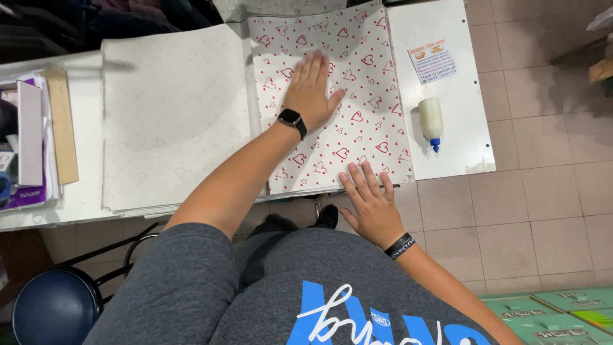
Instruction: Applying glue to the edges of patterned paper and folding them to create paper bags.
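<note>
We see a small rectangular label (pixel 432 62), white with orange print, stuck on the bench (pixel 469 128) just above the glue bottle (pixel 431 121); green printed boxes (pixel 554 310) lie on the floor well below it.

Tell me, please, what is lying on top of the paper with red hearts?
Both hands press flat on the heart-patterned paper: the left hand near its middle, the right hand at its near edge. Nothing else rests on it. What lies beneath the sheet is covered.

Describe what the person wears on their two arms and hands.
Both hands are bare, without gloves or visible rings. The left hand has a black smartwatch with a dark square face on its wrist. The right hand has a black fabric wristband with small pale markings. Both forearms are uncovered; a grey short sleeve covers the left upper arm.
</note>
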